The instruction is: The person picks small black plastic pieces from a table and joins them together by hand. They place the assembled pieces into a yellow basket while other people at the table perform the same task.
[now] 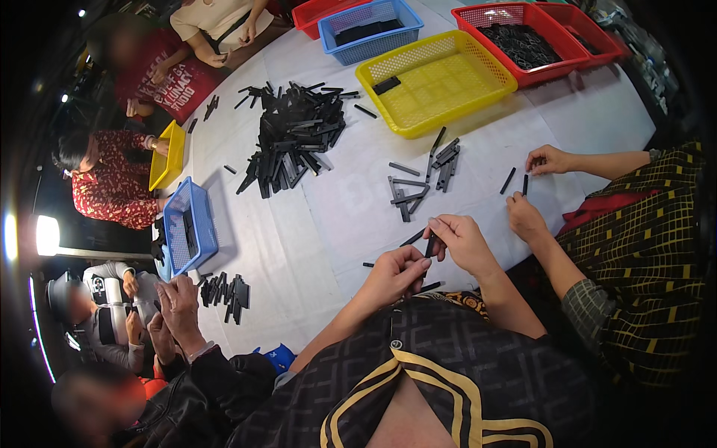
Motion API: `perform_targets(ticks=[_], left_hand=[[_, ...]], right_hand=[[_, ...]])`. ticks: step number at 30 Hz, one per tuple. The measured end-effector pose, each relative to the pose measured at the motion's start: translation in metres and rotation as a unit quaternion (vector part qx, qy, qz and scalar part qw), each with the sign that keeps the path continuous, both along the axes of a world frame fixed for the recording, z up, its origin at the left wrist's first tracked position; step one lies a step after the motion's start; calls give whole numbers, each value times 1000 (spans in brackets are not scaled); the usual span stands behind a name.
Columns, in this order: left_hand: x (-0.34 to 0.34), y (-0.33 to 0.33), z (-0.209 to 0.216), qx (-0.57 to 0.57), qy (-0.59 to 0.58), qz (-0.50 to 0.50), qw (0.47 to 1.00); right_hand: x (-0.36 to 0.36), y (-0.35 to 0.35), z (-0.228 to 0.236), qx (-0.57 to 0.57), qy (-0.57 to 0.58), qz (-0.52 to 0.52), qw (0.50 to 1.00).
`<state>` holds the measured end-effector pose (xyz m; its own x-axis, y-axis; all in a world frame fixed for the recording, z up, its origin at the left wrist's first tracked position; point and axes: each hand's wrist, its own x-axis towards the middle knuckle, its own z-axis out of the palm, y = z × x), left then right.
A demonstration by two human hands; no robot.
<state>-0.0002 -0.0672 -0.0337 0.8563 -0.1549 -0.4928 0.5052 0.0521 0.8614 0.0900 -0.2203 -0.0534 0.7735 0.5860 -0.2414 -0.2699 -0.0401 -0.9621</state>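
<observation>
Close to my body, at the near edge of the table, my two hands meet around one slim black bar point(429, 245). The thumb and fingers of my right hand point(458, 239) pinch its upper part. My left hand point(394, 275) grips lower down, thumb against the bar, its fingers curled. Partly hidden by my hands, a loose black bar point(412, 237) lies just beyond them and another bar point(433, 286) just below. Farther out is a small scattered group of similar bars point(407, 198), with a tighter cluster point(446, 163) behind it.
A large heap of black bars point(295, 134) covers the table's middle. Behind stand a yellow basket point(441, 125), a blue basket point(373, 51) and red baskets point(549, 72) holding black parts. Co-workers sit close on both sides; a person's hands point(526, 216) handle bars at right.
</observation>
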Motion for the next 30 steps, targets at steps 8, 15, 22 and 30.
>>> perform_targets(ticks=[8,15,22,30], left_hand=[[3,0,3,-9,1,-1,1000],[3,0,3,-15,-2,-3,1000],[2,2,1,-18,-1,5,1000],[7,5,-13,10,4,24,1000]], right_hand=[[2,1,0,37,37,-12,999],[2,0,5,69,91,-25,993],[-3,5,-2,-16,-110,13,994],[13,-11,-29,17,54,-111,992]])
